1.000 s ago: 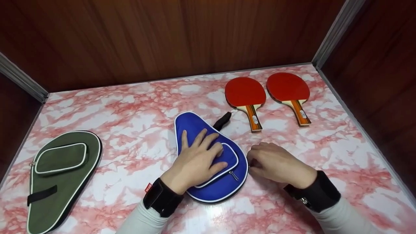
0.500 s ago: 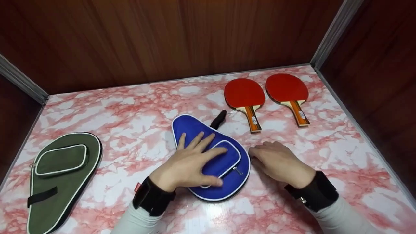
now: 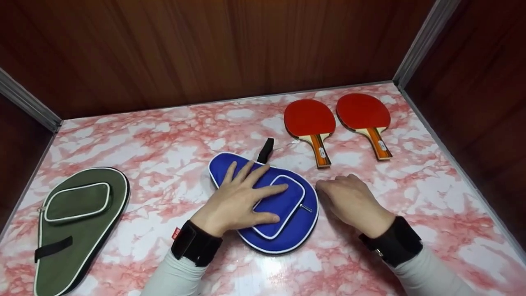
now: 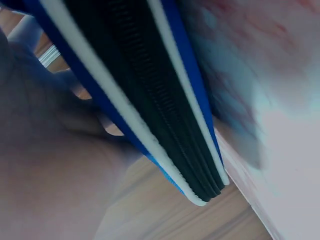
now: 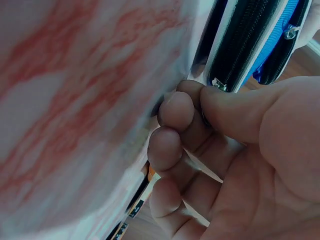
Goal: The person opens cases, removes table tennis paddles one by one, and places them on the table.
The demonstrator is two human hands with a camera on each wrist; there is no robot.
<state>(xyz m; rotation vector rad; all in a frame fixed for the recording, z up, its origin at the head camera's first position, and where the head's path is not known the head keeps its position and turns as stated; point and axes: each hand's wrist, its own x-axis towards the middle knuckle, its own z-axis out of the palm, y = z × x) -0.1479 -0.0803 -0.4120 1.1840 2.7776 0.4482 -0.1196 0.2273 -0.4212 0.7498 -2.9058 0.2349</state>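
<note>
A blue table tennis bat case [image 3: 304,224] with white piping lies on the table, its narrow end toward the back left. My left hand [image 3: 236,201] rests on top with fingers spread, beside the case's small zipped pocket [image 3: 283,201]. At the rounded right edge, my right hand [image 3: 353,201] pinches the zipper pull between thumb and forefinger. The pull itself is mostly hidden by the fingers, though the metal zipper slider [image 5: 218,84] shows by the thumb in the right wrist view. The zipper teeth [image 4: 145,65] along the case's side look closed in the left wrist view.
Two red table tennis bats [image 3: 310,117] lie side by side at the back right. A green bat case [image 3: 78,238] with a black strap is at the left. Dark wooden panels [image 3: 213,53] border the pink-and-white marbled table [image 3: 164,144].
The blue case has turned counterclockwise under my left hand, its narrow end and black strap swinging left. My right hand has stayed at its right edge, shifting only slightly.
</note>
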